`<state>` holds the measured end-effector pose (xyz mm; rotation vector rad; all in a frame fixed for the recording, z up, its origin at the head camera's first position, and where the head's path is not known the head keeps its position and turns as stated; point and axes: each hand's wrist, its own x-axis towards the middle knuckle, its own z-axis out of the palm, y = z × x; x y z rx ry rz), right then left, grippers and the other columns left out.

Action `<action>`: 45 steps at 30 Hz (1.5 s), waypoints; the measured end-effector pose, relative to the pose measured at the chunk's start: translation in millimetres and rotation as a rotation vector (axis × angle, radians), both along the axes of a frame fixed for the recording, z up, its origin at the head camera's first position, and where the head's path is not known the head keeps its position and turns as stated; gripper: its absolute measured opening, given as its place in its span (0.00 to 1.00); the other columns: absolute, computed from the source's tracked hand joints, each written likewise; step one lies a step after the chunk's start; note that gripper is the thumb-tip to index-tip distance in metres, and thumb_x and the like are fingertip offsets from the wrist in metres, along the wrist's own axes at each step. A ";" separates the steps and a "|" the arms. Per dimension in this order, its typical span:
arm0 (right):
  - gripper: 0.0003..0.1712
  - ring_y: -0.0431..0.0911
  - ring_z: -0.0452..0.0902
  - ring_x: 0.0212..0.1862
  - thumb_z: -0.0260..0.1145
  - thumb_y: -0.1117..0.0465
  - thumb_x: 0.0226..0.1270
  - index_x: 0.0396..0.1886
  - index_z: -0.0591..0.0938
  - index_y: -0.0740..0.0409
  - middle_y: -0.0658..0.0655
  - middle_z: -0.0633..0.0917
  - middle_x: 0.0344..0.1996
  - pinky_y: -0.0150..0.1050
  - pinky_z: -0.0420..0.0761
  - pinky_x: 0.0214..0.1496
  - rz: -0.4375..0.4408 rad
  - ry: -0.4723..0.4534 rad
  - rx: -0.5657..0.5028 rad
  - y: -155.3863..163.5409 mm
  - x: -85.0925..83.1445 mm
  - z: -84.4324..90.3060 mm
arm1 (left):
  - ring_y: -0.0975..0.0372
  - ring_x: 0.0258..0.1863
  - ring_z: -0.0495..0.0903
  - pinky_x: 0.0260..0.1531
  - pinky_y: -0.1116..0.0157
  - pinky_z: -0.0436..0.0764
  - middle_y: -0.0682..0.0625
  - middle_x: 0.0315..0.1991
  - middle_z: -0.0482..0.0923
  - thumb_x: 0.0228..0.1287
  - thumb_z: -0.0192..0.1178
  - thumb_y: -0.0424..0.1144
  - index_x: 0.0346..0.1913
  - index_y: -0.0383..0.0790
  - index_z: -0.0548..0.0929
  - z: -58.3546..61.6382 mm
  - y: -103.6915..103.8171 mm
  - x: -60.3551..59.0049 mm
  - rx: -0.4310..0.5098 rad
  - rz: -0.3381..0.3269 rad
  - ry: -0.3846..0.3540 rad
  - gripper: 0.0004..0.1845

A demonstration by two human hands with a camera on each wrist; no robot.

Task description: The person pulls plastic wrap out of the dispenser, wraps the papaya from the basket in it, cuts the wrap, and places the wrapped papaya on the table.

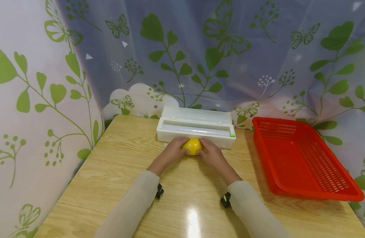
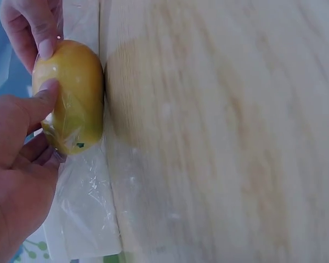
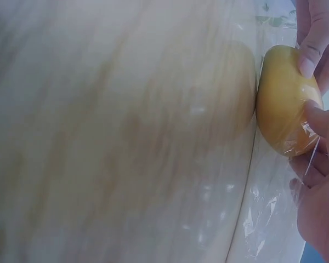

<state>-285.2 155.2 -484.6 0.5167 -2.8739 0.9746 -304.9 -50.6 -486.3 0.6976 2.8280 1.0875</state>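
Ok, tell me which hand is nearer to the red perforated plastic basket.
Right. The right hand grips the round yellow fruit on the side facing the red perforated plastic basket; the left hand grips the fruit's far side, farther from it.

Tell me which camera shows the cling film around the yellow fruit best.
The left wrist view: the cling film shows wrinkled over the yellow fruit and spread on the table. The right wrist view shows it too, blurrier. The head view shows only the fruit between both hands.
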 end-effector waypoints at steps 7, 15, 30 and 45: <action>0.32 0.60 0.66 0.70 0.67 0.61 0.72 0.70 0.70 0.71 0.67 0.69 0.67 0.53 0.67 0.74 0.025 0.070 -0.020 -2.0 1.0 -3.1 | 0.49 0.69 0.70 0.73 0.52 0.66 0.41 0.69 0.72 0.70 0.64 0.38 0.69 0.34 0.73 2.9 1.5 -1.0 -0.023 0.013 -0.019 0.27; 0.33 0.58 0.67 0.70 0.68 0.59 0.72 0.71 0.71 0.68 0.64 0.71 0.67 0.52 0.67 0.75 0.018 0.066 -0.001 -1.2 -0.5 -0.9 | 0.50 0.69 0.71 0.72 0.53 0.67 0.42 0.69 0.73 0.70 0.64 0.37 0.68 0.35 0.73 5.0 0.6 1.7 -0.015 0.027 -0.031 0.26; 0.31 0.57 0.68 0.69 0.69 0.56 0.70 0.68 0.74 0.65 0.63 0.72 0.66 0.53 0.69 0.73 0.015 0.127 0.015 0.0 3.9 -1.6 | 0.48 0.71 0.67 0.73 0.53 0.66 0.39 0.71 0.69 0.67 0.67 0.38 0.72 0.31 0.69 2.7 -0.1 6.5 -0.090 -0.029 0.101 0.33; 0.32 0.58 0.68 0.68 0.69 0.56 0.70 0.69 0.73 0.64 0.64 0.72 0.66 0.55 0.71 0.71 0.011 0.125 -0.006 5.6 14.4 2.7 | 0.49 0.72 0.66 0.73 0.54 0.67 0.41 0.71 0.69 0.67 0.68 0.41 0.71 0.34 0.71 2.8 0.0 9.5 -0.092 -0.012 0.112 0.33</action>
